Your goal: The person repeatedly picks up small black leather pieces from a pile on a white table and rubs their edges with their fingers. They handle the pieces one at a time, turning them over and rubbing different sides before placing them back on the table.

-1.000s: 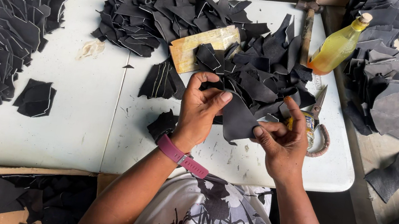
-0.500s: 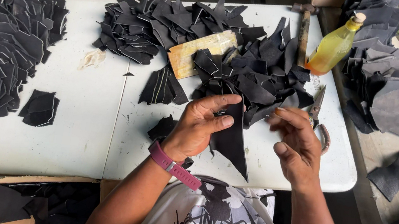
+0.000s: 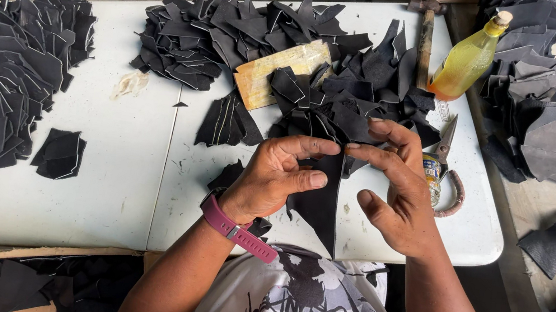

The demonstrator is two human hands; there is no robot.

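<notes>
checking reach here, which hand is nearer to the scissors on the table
Right. The right hand is just beside the scissors, on their left as seen in the head view. The left hand is farther left still, with the black cut piece between them.

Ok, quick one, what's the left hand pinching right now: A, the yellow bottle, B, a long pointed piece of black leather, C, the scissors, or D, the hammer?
B: the left hand pinches the long pointed black leather piece with the right hand, while scissors, bottle and hammer lie untouched on the table.
</notes>
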